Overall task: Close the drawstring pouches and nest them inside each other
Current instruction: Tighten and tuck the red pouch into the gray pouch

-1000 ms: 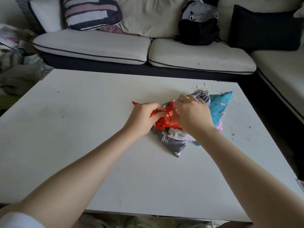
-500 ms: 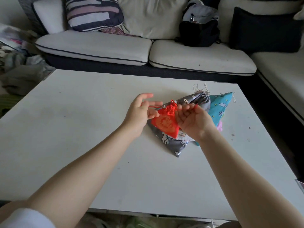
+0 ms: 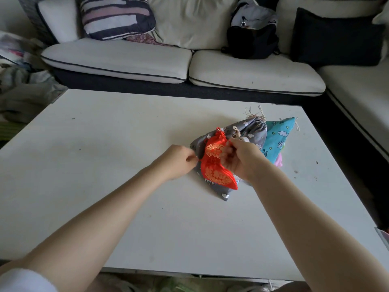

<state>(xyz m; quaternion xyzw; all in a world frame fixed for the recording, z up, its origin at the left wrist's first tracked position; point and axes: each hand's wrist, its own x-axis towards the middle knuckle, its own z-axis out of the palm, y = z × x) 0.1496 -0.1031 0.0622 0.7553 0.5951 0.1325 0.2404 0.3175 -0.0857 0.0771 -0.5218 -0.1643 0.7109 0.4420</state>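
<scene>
A small red pouch (image 3: 216, 169) with gold patterns is held just above a pile of pouches on the white table (image 3: 105, 165). My right hand (image 3: 242, 161) grips its upper right side with curled fingers. My left hand (image 3: 179, 161) pinches the red drawstring at the pouch's left edge. Under it lies a grey pouch (image 3: 250, 129) with a cloud print and a gathered neck. A blue pouch (image 3: 277, 138) with cartoon prints lies to the right, and a bit of pink fabric (image 3: 279, 161) shows below it.
A white sofa (image 3: 189, 68) runs along the far and right sides of the table, with a striped cushion (image 3: 117, 17), a black bag (image 3: 252, 41) and a dark cushion (image 3: 336, 39). Piled cloth (image 3: 23, 91) lies at the left.
The red pouch has been turned and lowered toward the pile, its neck now gathered. My left hand moved from open fingers to pinching the string; my right hand closed round the pouch.
</scene>
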